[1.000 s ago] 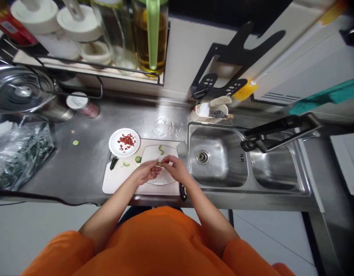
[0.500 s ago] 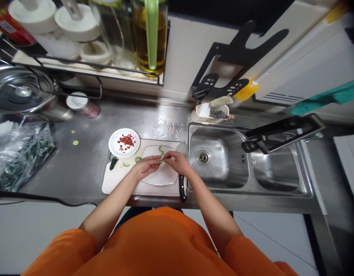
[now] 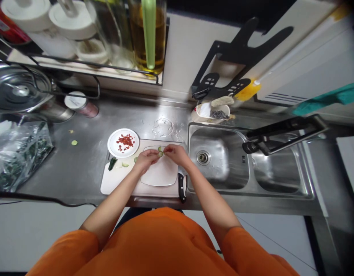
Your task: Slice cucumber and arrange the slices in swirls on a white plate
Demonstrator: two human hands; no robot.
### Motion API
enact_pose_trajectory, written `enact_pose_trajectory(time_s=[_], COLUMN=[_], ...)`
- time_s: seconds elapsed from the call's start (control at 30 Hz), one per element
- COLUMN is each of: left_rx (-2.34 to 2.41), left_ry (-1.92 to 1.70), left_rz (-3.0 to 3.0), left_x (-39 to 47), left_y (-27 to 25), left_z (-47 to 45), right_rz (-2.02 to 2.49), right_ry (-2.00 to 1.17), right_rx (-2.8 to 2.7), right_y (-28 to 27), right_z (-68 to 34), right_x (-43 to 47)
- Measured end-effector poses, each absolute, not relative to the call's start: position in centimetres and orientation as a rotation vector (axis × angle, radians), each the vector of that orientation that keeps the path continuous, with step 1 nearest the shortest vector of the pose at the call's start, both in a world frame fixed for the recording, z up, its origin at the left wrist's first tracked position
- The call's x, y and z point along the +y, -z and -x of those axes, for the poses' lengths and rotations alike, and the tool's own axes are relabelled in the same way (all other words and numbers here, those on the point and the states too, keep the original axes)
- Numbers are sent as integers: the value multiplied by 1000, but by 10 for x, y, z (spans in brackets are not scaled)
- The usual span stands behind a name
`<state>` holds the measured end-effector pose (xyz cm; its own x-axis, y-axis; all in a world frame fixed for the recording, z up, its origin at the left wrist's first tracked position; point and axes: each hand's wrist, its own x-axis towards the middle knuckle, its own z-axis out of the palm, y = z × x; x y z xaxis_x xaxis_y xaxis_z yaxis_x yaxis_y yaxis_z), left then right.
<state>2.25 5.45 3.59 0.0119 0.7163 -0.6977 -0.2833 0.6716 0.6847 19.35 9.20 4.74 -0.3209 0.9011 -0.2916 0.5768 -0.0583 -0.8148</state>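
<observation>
My left hand (image 3: 146, 159) and my right hand (image 3: 177, 155) meet over a white rectangular plate (image 3: 159, 177) with rounded corners. Between their fingertips is a small green cucumber slice (image 3: 160, 154), pinched from both sides. Just beyond it, another piece of cucumber (image 3: 159, 148) lies near the plate's far edge. The plate rests on a pale cutting board (image 3: 108, 184). Beside my left wrist, some cucumber pieces (image 3: 125, 165) and a dark green cucumber end (image 3: 112, 164) lie on the board. A knife (image 3: 182, 188) with a black handle lies at the board's right side, its blade partly hidden by my right hand.
A round white plate (image 3: 111, 149) of red bits overlaps the board's far left corner. To the right is a double steel sink (image 3: 220, 153) with a black tap (image 3: 274, 134). A plastic bag of greens (image 3: 24, 157) and a steel pot (image 3: 22, 92) stand left.
Both hands have risen slightly toward the plate's far edge. My left fingers, stretched out before, are now curled in a pinch at the slice. The view has shifted a little.
</observation>
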Motion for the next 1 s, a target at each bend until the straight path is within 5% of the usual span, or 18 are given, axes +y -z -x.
enact_pose_trajectory(time_s=[0.3, 1.0], left_rx=[1767, 1944], left_ry=[-674, -562], left_rz=[-859, -1097], left_x=[61, 60], left_y=[-16, -25], left_z=[-26, -33], right_rz=[1803, 1919], right_ry=[-1103, -871], right_rx=[-2137, -2377], right_y=[-38, -43], right_z=[-183, -173], right_x=[108, 100])
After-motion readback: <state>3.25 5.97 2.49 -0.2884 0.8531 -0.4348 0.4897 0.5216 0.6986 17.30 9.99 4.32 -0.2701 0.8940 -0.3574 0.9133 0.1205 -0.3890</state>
